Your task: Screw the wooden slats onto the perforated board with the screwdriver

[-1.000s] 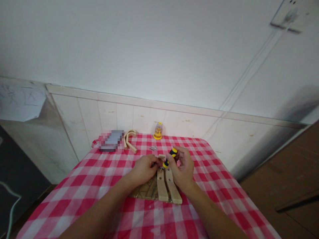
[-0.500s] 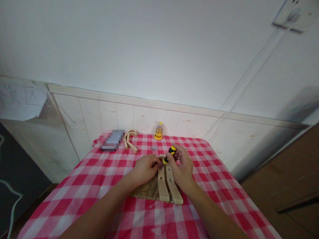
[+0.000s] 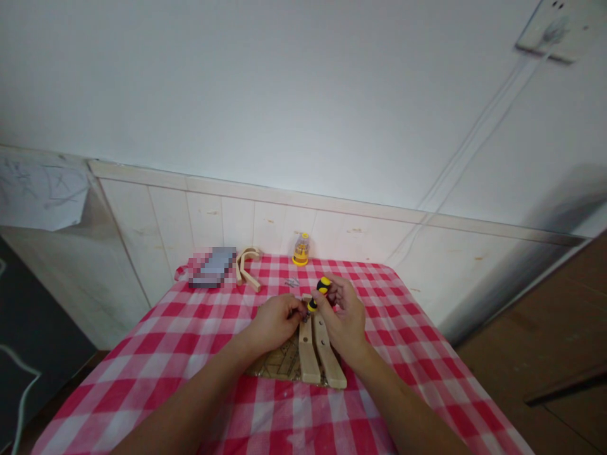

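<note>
"Where's the screwdriver (image 3: 324, 286)?"
"Gripped in the right hand (image 3: 346, 311), tilted over wooden bars (image 3: 309, 363) between the side edges of the surface (image 3: 190, 328)."
"Risk?"
"That tilt could make it slip — toward the left hand (image 3: 279, 321), whose grip I can't tell."

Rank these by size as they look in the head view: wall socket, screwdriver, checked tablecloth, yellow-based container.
1. Checked tablecloth
2. Wall socket (partly out of frame)
3. Screwdriver and yellow-based container: too alike to rank; the right hand partly covers the screwdriver.
</note>
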Available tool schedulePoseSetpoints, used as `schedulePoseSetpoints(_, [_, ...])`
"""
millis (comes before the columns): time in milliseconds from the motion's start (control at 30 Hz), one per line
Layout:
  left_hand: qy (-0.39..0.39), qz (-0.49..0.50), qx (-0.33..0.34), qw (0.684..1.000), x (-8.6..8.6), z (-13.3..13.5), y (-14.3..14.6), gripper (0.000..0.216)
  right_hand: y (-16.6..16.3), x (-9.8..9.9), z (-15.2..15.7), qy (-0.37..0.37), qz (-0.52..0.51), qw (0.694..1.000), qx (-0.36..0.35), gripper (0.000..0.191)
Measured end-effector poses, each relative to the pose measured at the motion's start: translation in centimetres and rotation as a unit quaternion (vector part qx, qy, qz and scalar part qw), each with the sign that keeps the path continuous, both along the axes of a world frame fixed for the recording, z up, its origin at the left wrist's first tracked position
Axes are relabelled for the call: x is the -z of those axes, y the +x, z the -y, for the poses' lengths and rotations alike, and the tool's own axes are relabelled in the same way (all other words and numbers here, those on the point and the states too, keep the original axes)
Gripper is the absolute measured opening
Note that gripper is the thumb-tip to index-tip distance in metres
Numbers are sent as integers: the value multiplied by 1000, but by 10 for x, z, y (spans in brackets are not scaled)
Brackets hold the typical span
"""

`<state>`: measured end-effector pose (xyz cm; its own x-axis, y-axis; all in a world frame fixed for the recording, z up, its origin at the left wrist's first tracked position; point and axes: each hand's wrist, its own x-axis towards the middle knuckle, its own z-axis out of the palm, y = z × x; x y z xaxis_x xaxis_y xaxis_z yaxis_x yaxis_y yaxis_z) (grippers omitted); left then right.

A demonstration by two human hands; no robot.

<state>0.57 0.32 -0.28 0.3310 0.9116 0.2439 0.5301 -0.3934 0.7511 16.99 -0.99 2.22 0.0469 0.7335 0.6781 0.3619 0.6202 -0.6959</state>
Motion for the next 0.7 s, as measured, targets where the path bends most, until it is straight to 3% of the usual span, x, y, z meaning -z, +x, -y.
schedulePoseSetpoints(433, [-3, 4, 6, 1000, -1, 1, 0, 20, -3, 2, -2, -21, -31, 998, 48, 26])
schedulePoseSetpoints(700, [-9, 3, 9, 1000, -7, 4, 0, 21, -3, -2, 6, 19, -42, 998, 44, 26])
